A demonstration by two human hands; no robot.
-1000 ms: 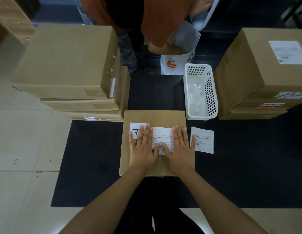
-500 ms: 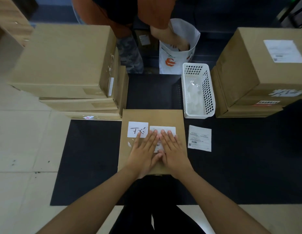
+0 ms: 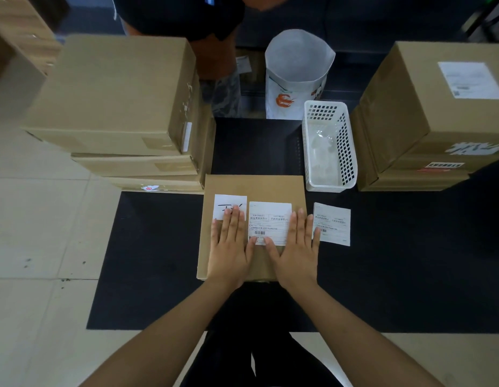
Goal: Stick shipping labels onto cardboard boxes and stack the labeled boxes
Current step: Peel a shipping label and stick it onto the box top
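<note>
White basket [image 3: 329, 148] and spare label [image 3: 332, 223] flank box [image 3: 253, 187].

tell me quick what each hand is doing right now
Left hand: open, flat on the cardboard box, fingertips on the handwritten sticker.
Right hand: open, flat on the box beside the shipping label.

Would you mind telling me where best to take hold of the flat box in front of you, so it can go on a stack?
Probably by its two long side edges, one hand from each side. The box lies flat on the black mat, and the left hand and right hand already rest flat on top near those edges.
</note>
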